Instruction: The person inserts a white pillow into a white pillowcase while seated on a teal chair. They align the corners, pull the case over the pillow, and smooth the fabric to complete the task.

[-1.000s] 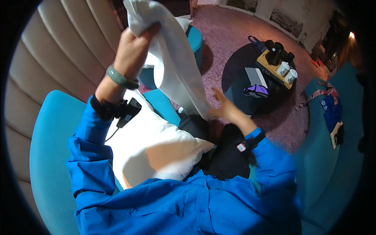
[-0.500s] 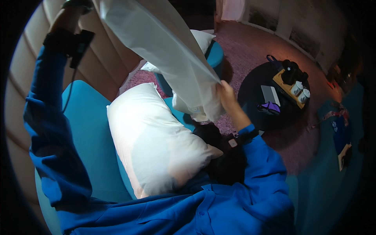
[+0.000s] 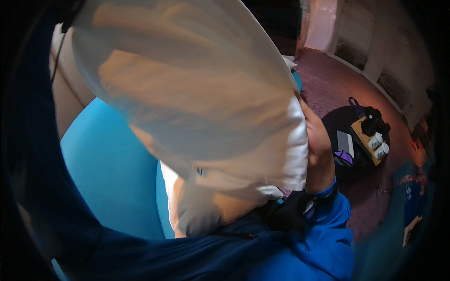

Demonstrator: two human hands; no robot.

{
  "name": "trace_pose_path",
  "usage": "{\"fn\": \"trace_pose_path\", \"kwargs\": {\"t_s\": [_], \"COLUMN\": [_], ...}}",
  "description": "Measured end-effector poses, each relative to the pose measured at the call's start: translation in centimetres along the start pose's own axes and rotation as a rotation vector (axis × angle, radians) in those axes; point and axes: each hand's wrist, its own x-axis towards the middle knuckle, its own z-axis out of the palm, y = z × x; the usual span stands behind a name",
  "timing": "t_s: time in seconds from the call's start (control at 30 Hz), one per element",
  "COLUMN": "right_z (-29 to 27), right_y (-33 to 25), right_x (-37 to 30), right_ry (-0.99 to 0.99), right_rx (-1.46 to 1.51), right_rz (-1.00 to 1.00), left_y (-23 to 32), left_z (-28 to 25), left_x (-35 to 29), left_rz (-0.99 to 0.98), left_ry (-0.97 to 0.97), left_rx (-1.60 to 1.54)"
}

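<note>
A white pillowcase [image 3: 197, 89] is spread wide in front of me, shaded, its hemmed edge toward the right. My right hand [image 3: 316, 133] grips that edge near the hem, with most of its fingers behind the cloth. My left arm [image 3: 37, 154] rises along the left side, and its hand is out of the picture beyond the top left. Below the cloth, a white pillow [image 3: 201, 213] lies against my lap on the blue seat, largely covered from view.
The blue sofa seat [image 3: 112, 173] curves on the left beside a beige padded backrest [image 3: 70, 89]. At the right, a round dark table [image 3: 342, 119] on pink carpet [image 3: 323, 70] bears a wooden tray with white cups [image 3: 378, 145], a grey flat item [image 3: 345, 143] and a purple item [image 3: 343, 157].
The pillowcase has gone from a narrow hanging length to a broad sheet nearer me, covering much of the pillow. My left hand has left the picture; my right hand has shifted right.
</note>
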Motion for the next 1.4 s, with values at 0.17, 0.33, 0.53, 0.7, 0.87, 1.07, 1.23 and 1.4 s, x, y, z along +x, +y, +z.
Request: {"fn": "trace_pose_path", "kwargs": {"t_s": [0.17,0.33,0.53,0.7,0.87,1.07,1.23,1.4], "right_z": [-5.9,-14.6,-22.0,-24.8,-25.7,-21.2,-15.3,-15.1], "right_y": [4.3,9.1,9.1,9.0,8.5,4.2,4.0,6.7], "right_x": [-3.3,-7.9,-10.7,-10.3,-9.4,-8.7,-7.8,-7.0], "right_ry": [0.314,0.68,0.895,0.853,1.035,0.846,0.445,0.101], "right_rx": [0.091,-0.188,-0.411,-0.539,-0.761,-0.921,-1.099,-1.631], "right_rz": [0.281,0.16,0.159,0.175,0.191,0.118,0.292,0.436], "left_y": [-5.0,-15.7,-26.3,-33.6,-37.0,-18.0,0.2,5.1], "left_z": [2.1,8.6,15.4,13.9,10.0,8.3,5.8,7.3], "left_x": [-1.4,-6.5,-16.5,-20.3,-25.5,-33.9,-37.1,-39.8], "left_rz": [0.03,-0.147,-0.638,-0.886,-0.962,-1.024,-0.718,-0.382], "left_ry": [-0.137,-0.335,-0.425,-0.349,-0.408,-0.934,-1.459,-1.268], "left_rx": [0.263,0.395,0.396,0.559,0.636,-0.445,-0.406,-0.179]}}
